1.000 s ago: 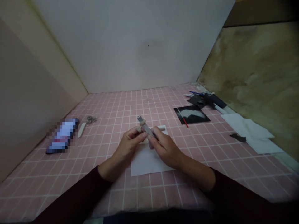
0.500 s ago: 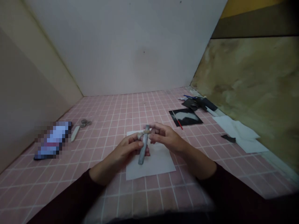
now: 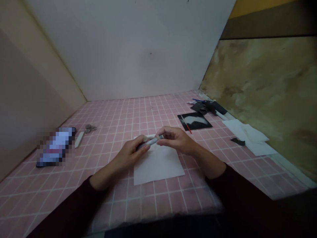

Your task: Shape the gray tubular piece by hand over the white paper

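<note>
A slim grey stick-like object (image 3: 151, 141) is held above a white sheet of paper (image 3: 158, 168), lying nearly level and slanting up to the right. My left hand (image 3: 135, 148) is closed round its left part, thumb along the near side. The fingertips of my right hand (image 3: 173, 139) pinch its right end, where a small lighter band shows. Fingers partly hide both ends of the object.
A phone (image 3: 56, 145), a white strip (image 3: 79, 139) and grey scissor-like loops (image 3: 89, 128) lie left. At right are a black sheet (image 3: 198, 121) with a red-tipped stick (image 3: 188, 127), dark scraps (image 3: 215, 107) and white papers (image 3: 247, 134).
The grey object has turned from nearly upright in view to nearly level. My right fingers now grip its end, and my left hand has shifted slightly left and up around it.
</note>
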The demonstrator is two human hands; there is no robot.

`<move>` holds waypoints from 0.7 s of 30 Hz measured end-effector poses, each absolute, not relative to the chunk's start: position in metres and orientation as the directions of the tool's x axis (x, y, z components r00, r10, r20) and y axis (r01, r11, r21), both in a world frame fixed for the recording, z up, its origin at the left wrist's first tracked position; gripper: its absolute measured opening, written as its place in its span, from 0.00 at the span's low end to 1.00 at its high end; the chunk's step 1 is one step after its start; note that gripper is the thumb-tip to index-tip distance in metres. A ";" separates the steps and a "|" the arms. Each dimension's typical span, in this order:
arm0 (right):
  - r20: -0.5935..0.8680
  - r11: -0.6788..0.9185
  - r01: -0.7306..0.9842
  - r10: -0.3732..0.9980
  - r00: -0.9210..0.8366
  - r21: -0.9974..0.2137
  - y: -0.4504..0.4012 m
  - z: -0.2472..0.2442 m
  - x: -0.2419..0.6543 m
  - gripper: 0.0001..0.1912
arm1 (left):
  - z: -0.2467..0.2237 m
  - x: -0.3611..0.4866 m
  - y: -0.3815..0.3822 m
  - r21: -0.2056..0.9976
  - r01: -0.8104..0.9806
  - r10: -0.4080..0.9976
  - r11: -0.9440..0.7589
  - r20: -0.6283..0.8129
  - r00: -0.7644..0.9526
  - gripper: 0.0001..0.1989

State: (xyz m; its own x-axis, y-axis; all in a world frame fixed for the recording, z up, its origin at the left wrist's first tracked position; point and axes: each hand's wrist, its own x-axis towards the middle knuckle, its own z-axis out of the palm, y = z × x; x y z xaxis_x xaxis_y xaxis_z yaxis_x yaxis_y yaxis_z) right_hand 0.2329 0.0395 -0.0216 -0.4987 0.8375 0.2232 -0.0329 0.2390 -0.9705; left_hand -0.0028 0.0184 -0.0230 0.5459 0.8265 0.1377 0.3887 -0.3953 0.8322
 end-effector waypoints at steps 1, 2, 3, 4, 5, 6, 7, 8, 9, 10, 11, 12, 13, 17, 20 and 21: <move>0.239 0.265 -0.013 0.845 -0.478 -0.964 0.041 -0.020 0.236 0.13 | -0.023 -0.003 0.019 0.832 0.391 0.832 -0.395 0.143 0.535 0.12; 0.252 0.285 0.004 0.854 -0.455 -0.958 0.041 -0.018 0.238 0.13 | -0.023 -0.003 0.018 0.832 0.393 0.839 -0.391 0.147 0.524 0.12; 0.265 0.302 0.019 0.862 -0.433 -0.953 0.042 -0.017 0.240 0.13 | -0.023 -0.002 0.018 0.834 0.393 0.844 -0.387 0.149 0.515 0.12; 0.275 0.317 0.033 0.866 -0.417 -0.948 0.042 -0.017 0.241 0.14 | -0.023 -0.002 0.018 0.834 0.395 0.847 -0.385 0.150 0.511 0.12; 0.283 0.330 0.047 0.868 -0.409 -0.943 0.043 -0.017 0.242 0.14 | -0.022 -0.001 0.018 0.833 0.396 0.846 -0.386 0.148 0.512 0.12; 0.287 0.337 0.055 0.867 -0.408 -0.940 0.043 -0.018 0.241 0.14 | -0.022 -0.001 0.018 0.832 0.399 0.845 -0.386 0.145 0.514 0.12; 0.287 0.339 0.057 0.865 -0.412 -0.939 0.042 -0.019 0.241 0.14 | -0.022 -0.001 0.018 0.830 0.402 0.844 -0.386 0.143 0.516 0.13; 0.286 0.337 0.053 0.863 -0.416 -0.940 0.042 -0.020 0.240 0.14 | -0.021 -0.001 0.019 0.829 0.406 0.845 -0.386 0.141 0.516 0.13; 0.281 0.329 0.045 0.863 -0.420 -0.943 0.042 -0.022 0.239 0.13 | -0.021 -0.001 0.020 0.829 0.407 0.846 -0.384 0.140 0.514 0.13; 0.275 0.319 0.034 0.862 -0.425 -0.947 0.042 -0.023 0.238 0.13 | -0.022 -0.002 0.021 0.832 0.405 0.849 -0.380 0.140 0.509 0.14; 0.270 0.308 0.020 0.860 -0.432 -0.951 0.042 -0.023 0.238 0.13 | -0.022 -0.002 0.021 0.838 0.399 0.852 -0.373 0.139 0.505 0.15; 0.265 0.300 0.010 0.857 -0.442 -0.954 0.042 -0.023 0.238 0.13 | -0.022 -0.002 0.022 0.849 0.387 0.855 -0.360 0.135 0.500 0.15; 0.263 0.296 0.003 0.853 -0.450 -0.955 0.042 -0.022 0.238 0.12 | -0.022 -0.002 0.022 0.867 0.366 0.860 -0.338 0.127 0.495 0.16; 0.288 0.308 -0.031 0.845 -0.451 -0.951 0.041 -0.020 0.236 0.12 | -0.021 -0.001 0.018 0.969 0.210 0.878 -0.131 0.015 0.478 0.16; 0.334 0.325 -0.100 0.828 -0.450 -0.941 0.039 -0.021 0.233 0.13 | -0.021 0.000 0.016 0.994 0.095 0.870 0.051 -0.091 0.484 0.17; 0.344 0.332 -0.107 0.821 -0.456 -0.937 0.038 -0.022 0.231 0.12 | -0.021 0.000 0.016 0.993 0.076 0.864 0.091 -0.116 0.490 0.17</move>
